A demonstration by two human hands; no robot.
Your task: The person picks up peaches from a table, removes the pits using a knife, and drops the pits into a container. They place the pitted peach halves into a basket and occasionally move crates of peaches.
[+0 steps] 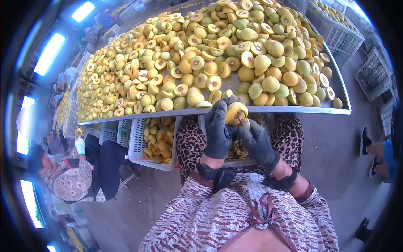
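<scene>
My left hand (219, 129), in a dark glove, grips a yellow peach half (233, 112) just past the near edge of the metal table. My right hand (259, 146), gloved alike, is closed around a small pitting tool (245, 122) with a pale handle. The tool's dark tip touches the cut face of the peach half, at the brown centre; its exact shape is hard to make out. Many halved yellow peaches (197, 63) are heaped on the table (260, 109) in front of both hands, some cut side up with pits showing.
A white crate (137, 145) of peach halves stands under the table to the left. Brown pits or scraps (237, 151) lie in a container between my knees. A co-worker (75, 176) sits at far left. Crates (342, 38) stand at the right, near another person's legs (375, 151).
</scene>
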